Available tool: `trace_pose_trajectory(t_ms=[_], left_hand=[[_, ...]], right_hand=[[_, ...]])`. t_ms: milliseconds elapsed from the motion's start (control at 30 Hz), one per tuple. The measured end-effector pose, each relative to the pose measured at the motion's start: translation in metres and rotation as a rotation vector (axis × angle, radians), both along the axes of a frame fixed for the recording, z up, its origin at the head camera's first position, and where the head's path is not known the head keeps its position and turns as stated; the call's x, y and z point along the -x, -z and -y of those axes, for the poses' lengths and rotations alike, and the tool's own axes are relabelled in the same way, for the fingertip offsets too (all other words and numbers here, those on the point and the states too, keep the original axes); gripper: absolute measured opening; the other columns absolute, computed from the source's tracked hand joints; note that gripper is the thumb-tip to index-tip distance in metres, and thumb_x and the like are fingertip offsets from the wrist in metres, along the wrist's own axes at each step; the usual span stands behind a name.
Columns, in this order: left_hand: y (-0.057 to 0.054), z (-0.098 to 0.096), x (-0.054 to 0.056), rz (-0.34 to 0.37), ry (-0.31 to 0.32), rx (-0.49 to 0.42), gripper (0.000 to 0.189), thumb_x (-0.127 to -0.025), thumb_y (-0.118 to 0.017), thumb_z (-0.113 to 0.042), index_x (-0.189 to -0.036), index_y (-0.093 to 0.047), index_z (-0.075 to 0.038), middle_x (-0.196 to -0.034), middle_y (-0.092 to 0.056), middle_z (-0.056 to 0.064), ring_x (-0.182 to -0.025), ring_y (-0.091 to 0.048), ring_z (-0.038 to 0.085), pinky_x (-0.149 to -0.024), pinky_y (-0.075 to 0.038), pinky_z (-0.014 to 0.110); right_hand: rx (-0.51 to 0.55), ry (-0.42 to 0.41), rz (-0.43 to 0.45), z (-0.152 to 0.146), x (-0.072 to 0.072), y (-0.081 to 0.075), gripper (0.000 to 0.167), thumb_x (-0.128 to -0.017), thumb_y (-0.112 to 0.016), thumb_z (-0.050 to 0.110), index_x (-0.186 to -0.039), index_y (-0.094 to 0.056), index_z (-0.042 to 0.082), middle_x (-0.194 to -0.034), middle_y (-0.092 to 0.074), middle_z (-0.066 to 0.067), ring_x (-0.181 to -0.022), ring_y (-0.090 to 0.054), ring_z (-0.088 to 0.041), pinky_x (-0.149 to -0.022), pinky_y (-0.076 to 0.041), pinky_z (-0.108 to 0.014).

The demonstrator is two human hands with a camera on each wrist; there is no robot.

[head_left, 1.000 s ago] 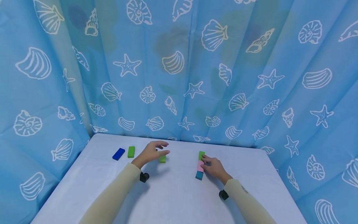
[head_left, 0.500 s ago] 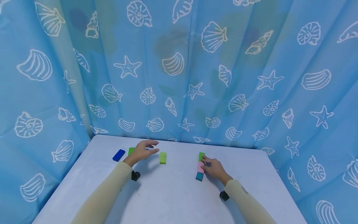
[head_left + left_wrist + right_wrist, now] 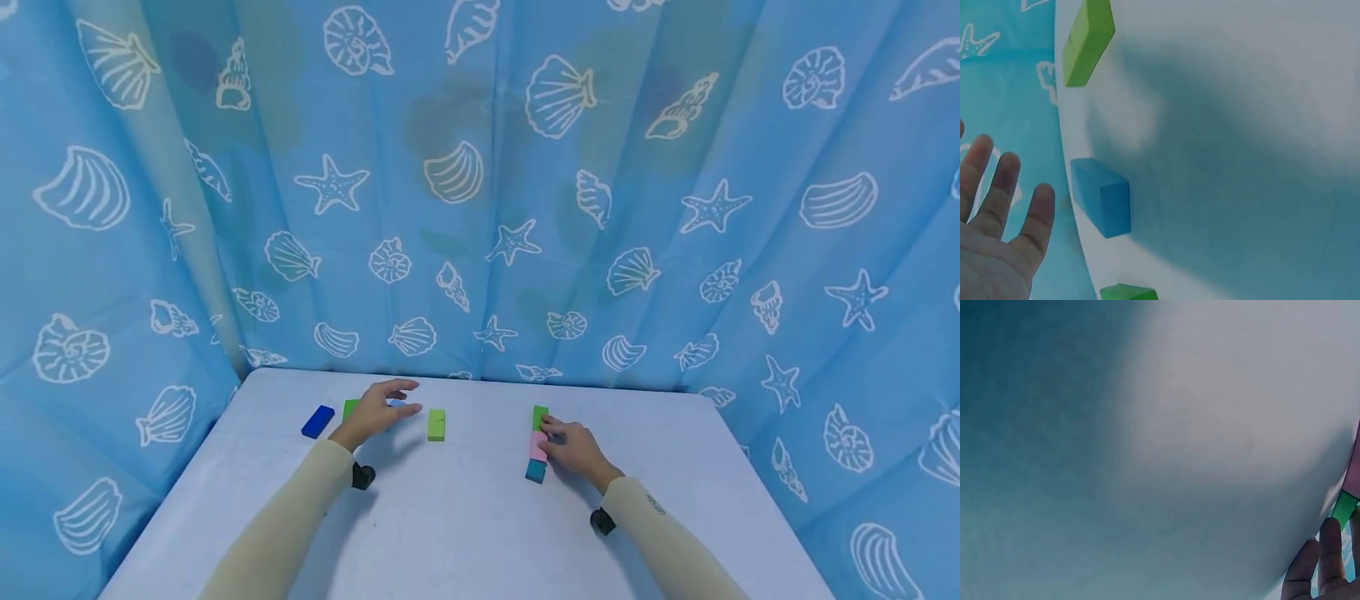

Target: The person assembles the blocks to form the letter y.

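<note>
L hand (image 3: 375,407), fingers loose, now farther left of pink blk (image 3: 536,447) on white tbl (image 3: 465,525), bares lime blk (image 3: 437,426), while R hand (image 3: 574,447), grip unclear, touches pink blk, blue curtain (image 3: 420,108) behind it.

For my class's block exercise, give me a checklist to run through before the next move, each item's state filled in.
1. Green block, pink block and teal block lined up: ok.
2. Right hand at these three: ok.
3. Right hand pinching, not just touching: cannot tell.
4. Left hand free: ok.
5. Light blue block in left hand: not ok, it rests on the table.
6. Lime block joined to those three: not ok, it lies apart.
</note>
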State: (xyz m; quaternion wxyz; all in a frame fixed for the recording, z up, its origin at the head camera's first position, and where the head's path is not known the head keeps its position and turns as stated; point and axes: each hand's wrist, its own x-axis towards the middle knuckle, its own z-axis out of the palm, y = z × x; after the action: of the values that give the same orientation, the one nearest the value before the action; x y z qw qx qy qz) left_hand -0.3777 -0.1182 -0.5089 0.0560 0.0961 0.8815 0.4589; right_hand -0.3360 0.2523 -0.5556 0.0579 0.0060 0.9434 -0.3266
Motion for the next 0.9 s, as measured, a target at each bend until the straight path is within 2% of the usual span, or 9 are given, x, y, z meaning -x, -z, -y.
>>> trace_pose_trajectory(t_ms=[167, 367, 500, 633, 900], left_hand=[[0.004, -0.002, 0.001, 0.001, 0.026, -0.022, 0.051, -0.089, -0.073, -0.033, -0.137, -0.059, -0.021, -0.148, -0.051, 0.01, -0.136, -0.047, 0.035, -0.108, -0.042, 0.055], [0.008, -0.004, 0.001, -0.052, 0.063, -0.059, 0.059, -0.092, -0.07, -0.027, -0.147, -0.048, -0.017, -0.161, -0.032, 0.011, -0.149, -0.025, 0.036, -0.115, -0.03, 0.058], [0.013, -0.009, -0.002, -0.033, 0.085, -0.089, 0.059, -0.093, -0.069, -0.02, -0.147, -0.047, -0.015, -0.159, -0.036, 0.01, -0.146, -0.031, 0.038, -0.115, -0.031, 0.057], [0.02, -0.016, -0.004, -0.025, 0.087, -0.102, 0.057, -0.092, -0.069, -0.014, -0.145, -0.049, -0.014, -0.155, -0.042, 0.009, -0.142, -0.039, 0.037, -0.112, -0.036, 0.055], [0.026, -0.027, -0.002, -0.04, 0.128, -0.123, 0.056, -0.092, -0.067, -0.005, -0.145, -0.049, -0.009, -0.153, -0.045, 0.012, -0.14, -0.04, 0.04, -0.109, -0.04, 0.054]], right_hand=[[0.0, -0.004, 0.003, 0.001, 0.001, 0.0, 0.048, -0.094, -0.068, 0.025, -0.139, -0.057, 0.015, -0.154, -0.044, -0.003, -0.144, -0.035, -0.037, -0.113, -0.033, -0.057], [-0.02, -0.01, -0.01, 0.001, 0.002, 0.001, 0.048, -0.094, -0.068, 0.026, -0.139, -0.056, 0.015, -0.153, -0.045, -0.003, -0.144, -0.035, -0.037, -0.113, -0.033, -0.057], [-0.024, 0.008, 0.001, 0.001, 0.002, -0.001, 0.048, -0.093, -0.069, 0.025, -0.138, -0.057, 0.015, -0.153, -0.046, -0.004, -0.144, -0.035, -0.038, -0.113, -0.033, -0.058], [-0.022, 0.015, 0.018, 0.002, 0.003, -0.001, 0.048, -0.093, -0.069, 0.025, -0.138, -0.057, 0.016, -0.153, -0.045, -0.004, -0.144, -0.035, -0.039, -0.113, -0.033, -0.058], [-0.018, 0.013, -0.015, 0.001, 0.004, 0.004, 0.046, -0.092, -0.07, 0.026, -0.135, -0.06, 0.015, -0.151, -0.048, -0.003, -0.143, -0.037, -0.038, -0.112, -0.034, -0.058]])
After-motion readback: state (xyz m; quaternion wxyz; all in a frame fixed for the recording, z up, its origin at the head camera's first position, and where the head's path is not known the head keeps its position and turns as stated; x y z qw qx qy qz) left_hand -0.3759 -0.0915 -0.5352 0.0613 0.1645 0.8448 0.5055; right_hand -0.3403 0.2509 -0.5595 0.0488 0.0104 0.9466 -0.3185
